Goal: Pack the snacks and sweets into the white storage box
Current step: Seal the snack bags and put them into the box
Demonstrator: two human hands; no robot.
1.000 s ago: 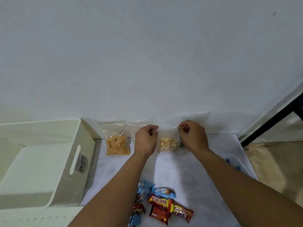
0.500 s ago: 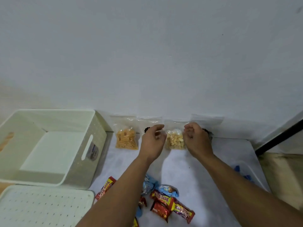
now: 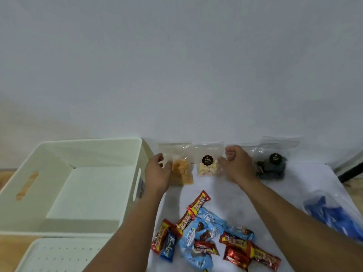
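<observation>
The white storage box (image 3: 102, 146) stands open and empty at the left. Three clear bags lean on the wall: an orange snack bag (image 3: 181, 171), a pale biscuit bag (image 3: 208, 165) with a black label, and a dark snack bag (image 3: 273, 167). My left hand (image 3: 157, 173) grips the left edge of the orange bag, right beside the box. My right hand (image 3: 238, 165), fingers curled, pinches the right edge of the biscuit bag. A heap of red and blue wrapped sweets (image 3: 206, 232) lies on the white cloth between my forearms.
The box's perforated white lid (image 3: 59, 256) lies flat at the bottom left. A clear bag with blue items (image 3: 334, 214) sits at the right edge of the cloth. The wall (image 3: 176, 75) is directly behind the bags. A dark bar (image 3: 351, 171) crosses the far right.
My left hand left the biscuit bag and moved left to the orange bag. My right hand stayed at the biscuit bag's right side. The view dropped, showing more box, lid and sweets.
</observation>
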